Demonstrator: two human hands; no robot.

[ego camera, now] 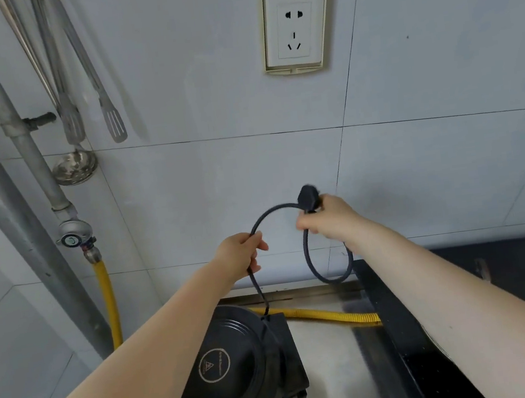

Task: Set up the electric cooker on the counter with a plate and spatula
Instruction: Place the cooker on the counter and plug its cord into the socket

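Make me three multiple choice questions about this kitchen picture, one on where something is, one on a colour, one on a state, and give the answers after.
1. Where is the wall socket?
A. On the tiled wall above both hands
B. On the counter beside the cooker
C. Behind the grey pipe

2. What colour is the gas hose?
A. Red
B. Yellow
C. White

3. What state is the plug in?
A. Pushed into the socket
C. Lying on the cooker lid
B. Held in the right hand, unplugged

Answers: 1 A, the socket sits high on the wall. 2 B, the hose behind the electric cooker is yellow. 3 B, the right hand grips the plug below the socket while the left hand holds the cord.
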